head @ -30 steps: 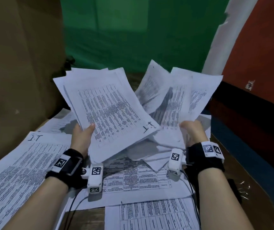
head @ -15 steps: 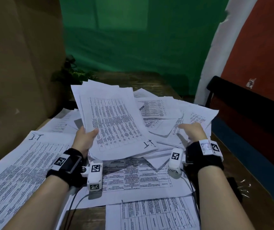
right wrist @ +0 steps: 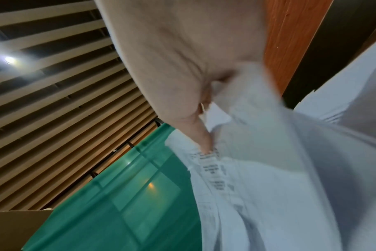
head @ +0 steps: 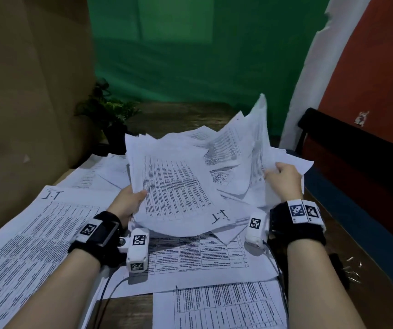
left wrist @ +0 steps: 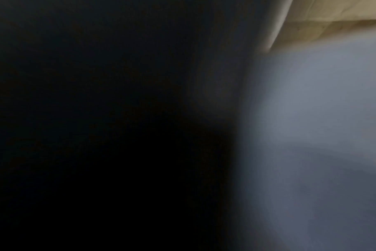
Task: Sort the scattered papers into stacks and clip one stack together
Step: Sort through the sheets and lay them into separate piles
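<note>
Printed sheets, part gathered, part loose

My left hand grips a tilted bundle of table-printed papers marked "1-T"; my right hand pinches curling loose sheets just beyond it; more flat sheets lie under my wrists.

Head view downward; wrist views close-up.

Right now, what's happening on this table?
A person is gathering loose white printed sheets into bundles on a wooden table. The left hand grips a tilted bundle of table-printed sheets marked "I.T"; the right hand pinches a messier fan of raised white sheets. More printed pages lie flat underneath and to the left. Small metal clips sit unused by the right forearm; nothing is clipped yet.
</note>
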